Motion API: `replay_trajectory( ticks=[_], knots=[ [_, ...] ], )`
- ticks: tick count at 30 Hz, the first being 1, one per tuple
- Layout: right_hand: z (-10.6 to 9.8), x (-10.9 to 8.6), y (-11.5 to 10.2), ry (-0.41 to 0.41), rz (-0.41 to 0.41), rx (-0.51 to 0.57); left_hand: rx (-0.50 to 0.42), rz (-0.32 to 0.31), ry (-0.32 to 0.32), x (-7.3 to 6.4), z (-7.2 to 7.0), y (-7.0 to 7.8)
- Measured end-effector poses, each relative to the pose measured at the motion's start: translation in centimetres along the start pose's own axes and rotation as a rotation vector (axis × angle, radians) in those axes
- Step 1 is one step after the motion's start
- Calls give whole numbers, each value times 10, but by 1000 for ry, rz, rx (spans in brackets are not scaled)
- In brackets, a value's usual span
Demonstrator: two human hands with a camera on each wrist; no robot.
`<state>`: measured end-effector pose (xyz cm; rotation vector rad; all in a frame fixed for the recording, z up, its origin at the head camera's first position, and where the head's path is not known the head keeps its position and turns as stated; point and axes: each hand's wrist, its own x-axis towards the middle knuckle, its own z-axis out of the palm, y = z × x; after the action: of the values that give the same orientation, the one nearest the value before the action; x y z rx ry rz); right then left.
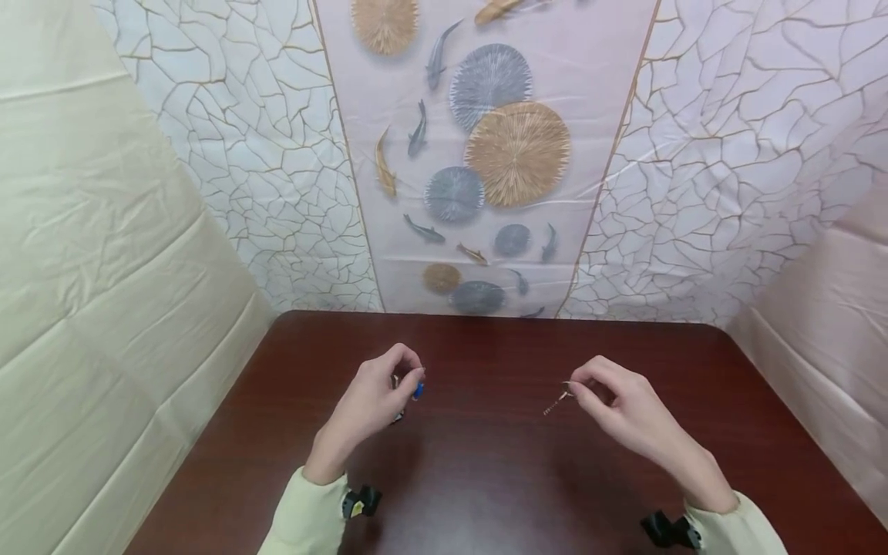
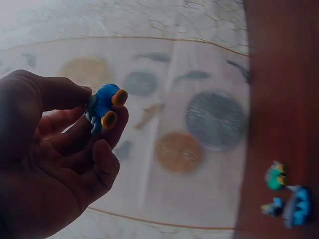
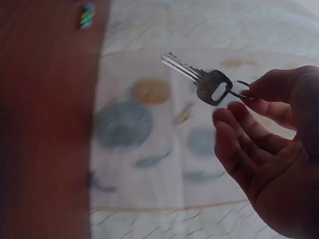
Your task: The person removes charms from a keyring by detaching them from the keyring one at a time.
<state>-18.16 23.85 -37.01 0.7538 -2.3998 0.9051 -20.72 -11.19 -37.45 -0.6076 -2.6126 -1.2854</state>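
Observation:
In the head view my left hand (image 1: pixel 375 397) is raised over the left part of the table. Its thumb and finger pinch a small blue toy figure (image 2: pixel 105 101) with two orange feet, whose other end is covered by the fingertips. To the right, my right hand (image 1: pixel 627 408) is held above the table, apart from the left. Between thumb and finger it grips a thin metal ring (image 3: pixel 240 89), from which a silver key (image 3: pixel 213 87) hangs. The blade of the key points away from the fingers, toward the left in the head view.
Small toys lie on the dark wooden table (image 1: pixel 479 462): a green one (image 2: pixel 273 178), a grey-and-blue one (image 2: pixel 300 206) and a smaller one (image 2: pixel 271 207). The left hand mostly hides them in the head view. Patterned cloth (image 1: pixel 277 154) hangs behind the table.

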Motion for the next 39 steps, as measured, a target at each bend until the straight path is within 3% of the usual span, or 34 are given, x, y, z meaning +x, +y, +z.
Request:
replay_trajectory(
  ticks=[6, 9, 16, 21, 28, 39],
  knots=[
    [5, -3, 27, -118, 268, 96, -11, -77, -67, 7, 18, -26],
    [6, -4, 38, -152, 352, 139, 28, -89, -97, 13, 28, -36],
    [14, -13, 70, -169, 412, 299, 94, -160, -172, 22, 47, -58],
    [17, -22, 87, -176, 476, 425, 128, -175, -202, 27, 56, -71],
    [22, -35, 106, -223, 568, 476, 138, -223, -243, 29, 62, -77],
    [24, -50, 129, -353, 660, 588, 255, -216, -256, 28, 65, -87]
  ],
)
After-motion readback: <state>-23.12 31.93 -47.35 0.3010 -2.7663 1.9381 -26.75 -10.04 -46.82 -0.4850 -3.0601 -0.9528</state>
